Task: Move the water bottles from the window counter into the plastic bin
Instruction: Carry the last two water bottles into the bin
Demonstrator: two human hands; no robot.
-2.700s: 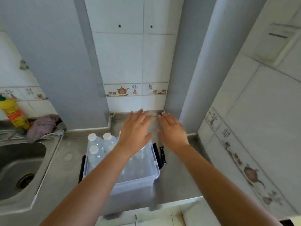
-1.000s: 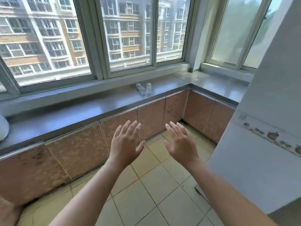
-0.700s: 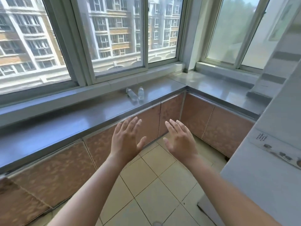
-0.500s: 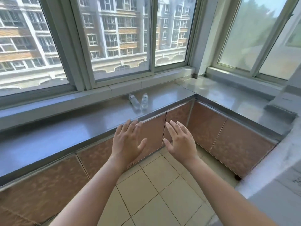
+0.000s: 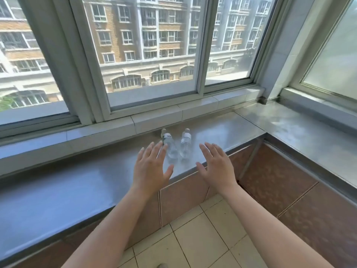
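Left hand [image 5: 149,169]: reaching forward from a bare forearm, palm turned down and slightly inward, fingers spread and extended, thumb splayed toward 3 o'clock. It is gripping nothing; the fingertips are lying just at 7 o'clock of the nearer bottle, and whether they are touching it cannot be told.

Right hand [image 5: 217,168]: mirroring the left, palm down, fingers fanned wide and pointing toward 11 o'clock, thumb angling toward 9 o'clock. It is also wide open and carrying nothing, hovering over the counter's front edge with a clear gap to the bottles.

Left bottle [image 5: 168,146]: clear plastic, white cap, lying on its side with the cap pointing toward 12 o'clock. A white label band is wrapping the shoulder; its print is too small to read.

Right bottle [image 5: 185,145]: same kind, lying just beside the first, roughly parallel, cap toward 12 o'clock. Label likewise unreadable.

Window counter [image 5: 81,182]: grey metal top running below the window [image 5: 150,45], meeting a second counter run at 3 o'clock. Both bottles are resting on it between the two hands, near the tiled sill [image 5: 156,118].
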